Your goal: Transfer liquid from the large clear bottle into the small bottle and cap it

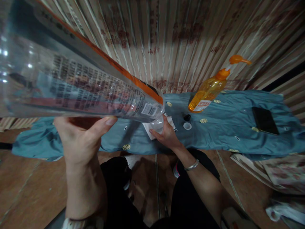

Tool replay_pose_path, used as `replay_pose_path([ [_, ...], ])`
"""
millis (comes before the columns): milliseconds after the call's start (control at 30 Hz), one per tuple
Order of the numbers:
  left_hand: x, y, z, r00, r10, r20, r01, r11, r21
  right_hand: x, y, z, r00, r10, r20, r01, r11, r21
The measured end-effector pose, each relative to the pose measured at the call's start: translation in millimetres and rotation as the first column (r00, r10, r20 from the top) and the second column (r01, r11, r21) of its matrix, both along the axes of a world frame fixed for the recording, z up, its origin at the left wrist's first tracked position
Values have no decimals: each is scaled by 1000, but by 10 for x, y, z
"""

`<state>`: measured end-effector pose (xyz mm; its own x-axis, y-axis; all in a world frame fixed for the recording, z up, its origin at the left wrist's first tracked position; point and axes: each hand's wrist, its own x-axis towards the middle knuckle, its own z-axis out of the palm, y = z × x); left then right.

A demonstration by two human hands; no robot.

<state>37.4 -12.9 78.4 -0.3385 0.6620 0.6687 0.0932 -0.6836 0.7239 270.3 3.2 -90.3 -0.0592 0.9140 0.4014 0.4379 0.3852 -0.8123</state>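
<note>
A large clear plastic bottle with printed text and an orange stripe lies tilted across the upper left, close to the camera. My left hand is wrapped round its underside, thumb along the near side. My right hand grips a small clear container at the narrower right end of the bottle. Beneath that container, white paper rests on the blue-green cloth. Right of my right hand are a small white cap and a small black piece.
An orange pump bottle with amber liquid stands at the back right of the cloth. Farther right lies a dark flat object. A patterned curtain hangs behind. A bag sits at the lower right.
</note>
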Motion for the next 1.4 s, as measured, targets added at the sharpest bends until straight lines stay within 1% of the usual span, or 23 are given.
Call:
replay_pose_path([
  [167, 35, -2, 36, 999, 18, 40, -17, 999, -34, -6, -4, 11, 1000, -3, -7, 3, 1000, -4],
  [333, -4, 2, -4, 1000, 17, -18, -17, 1000, 14, -13, -13, 37, 1000, -8, -9, 7, 1000, -20],
  [467, -61, 7, -47, 1000, 21, -20, -22, 1000, -9, -14, -16, 53, 1000, -1, -19, 0, 1000, -19],
  [667, -16, 13, 2, 1000, 9, -29, -9, 1000, -19, -16, -10, 34, 1000, -5, -16, 4, 1000, -23],
  [833, -90, 78, -40, 996, 52, -77, -54, 998, -14, -18, -11, 44, 1000, -2, -9, 2, 1000, -21],
  [967, -107, 80, -54, 993, 54, -103, -56, 998, -14, -13, -15, 80, 1000, 22, -22, -22, 1000, -21],
  [1200, -5, -3, -14, 1000, 8, -10, -8, 999, -37, -10, -17, 78, 1000, -1, 1, 1, 999, -49],
  [1400, -16, -8, -18, 1000, 12, -20, -13, 999, -32, -9, -13, 69, 1000, 10, -13, -10, 999, -34],
])
